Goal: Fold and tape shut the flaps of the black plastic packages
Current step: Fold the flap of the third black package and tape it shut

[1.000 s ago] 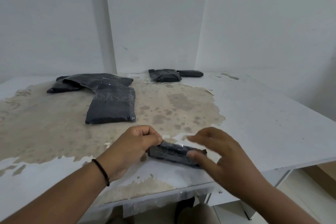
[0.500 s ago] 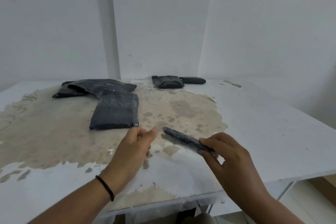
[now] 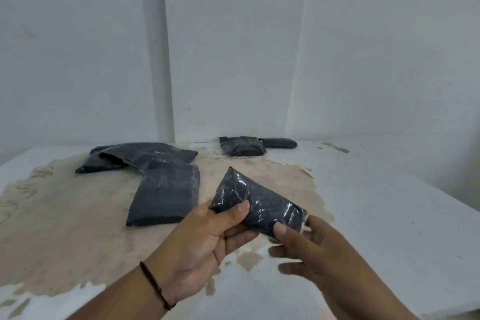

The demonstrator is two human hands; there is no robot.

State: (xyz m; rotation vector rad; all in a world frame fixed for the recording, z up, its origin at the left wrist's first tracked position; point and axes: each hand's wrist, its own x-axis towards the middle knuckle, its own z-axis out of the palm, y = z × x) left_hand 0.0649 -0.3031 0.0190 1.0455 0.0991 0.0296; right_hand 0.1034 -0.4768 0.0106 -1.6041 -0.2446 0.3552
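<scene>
A small folded black plastic package (image 3: 255, 200), shiny with clear tape, is held tilted above the table between both hands. My left hand (image 3: 205, 244) pinches its near left edge, thumb on top and fingers under it. My right hand (image 3: 309, 244) grips its right end, where a strip of clear tape shows at the fingertips. A flat black package (image 3: 166, 195) lies on the table left of centre. Behind it lie larger black packages (image 3: 140, 157), overlapping. Two small packages rest at the back by the wall: a folded black bundle (image 3: 242, 146) and a slim dark package (image 3: 280, 143).
The white table (image 3: 376, 215) has a large worn beige patch across its middle and left. White walls meet in a corner behind it. The table's right edge runs diagonally at the far right. A dark band circles my left wrist (image 3: 155, 284).
The small package has left the table, where both hands were on it. My right hand lifted it, and my left hand has now taken its left edge; it is turned face up.
</scene>
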